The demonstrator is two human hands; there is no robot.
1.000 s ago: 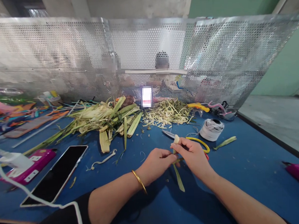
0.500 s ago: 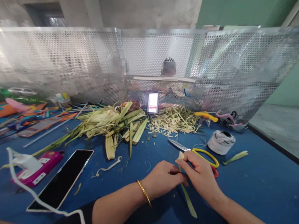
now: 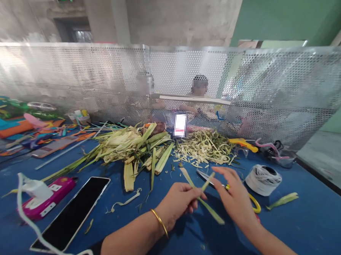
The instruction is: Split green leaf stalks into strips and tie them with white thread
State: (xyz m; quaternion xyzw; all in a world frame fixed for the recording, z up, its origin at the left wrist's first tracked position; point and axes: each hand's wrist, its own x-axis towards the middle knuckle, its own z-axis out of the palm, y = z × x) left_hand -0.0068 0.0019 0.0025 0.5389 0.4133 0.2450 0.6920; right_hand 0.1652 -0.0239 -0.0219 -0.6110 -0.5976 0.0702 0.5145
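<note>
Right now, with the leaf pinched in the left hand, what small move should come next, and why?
Perhaps close the right hand on the short end: the left hand holds the leaf, and that end points into the right hand's open pinch.

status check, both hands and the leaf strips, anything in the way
Left hand pinching crossed leaf strips. Right hand open beside them, contact unclear. Scissors on table, partly hidden by right hand.
</note>
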